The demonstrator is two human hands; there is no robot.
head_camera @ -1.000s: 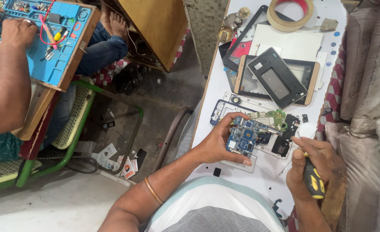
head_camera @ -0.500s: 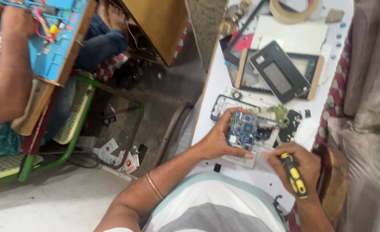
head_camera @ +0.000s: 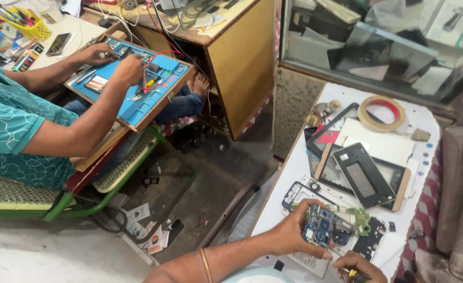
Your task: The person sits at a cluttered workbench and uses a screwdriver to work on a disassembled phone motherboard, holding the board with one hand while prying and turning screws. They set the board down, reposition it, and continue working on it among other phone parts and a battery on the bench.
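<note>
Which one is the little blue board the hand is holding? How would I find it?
Look at the white table on the right, down at its near end. There the left hand pinches a circuit board over an opened phone frame. It is the only blue, chip-covered piece; its neighbours are black or white.

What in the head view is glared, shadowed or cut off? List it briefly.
Head view: soft, even light, with the floor under the wooden desk in shadow; pale reflections veil the glass case; the blue circuit board in the left hand is fairly sharp; the right hand and its yellow-handled tool are cropped by the bottom edge.
</note>
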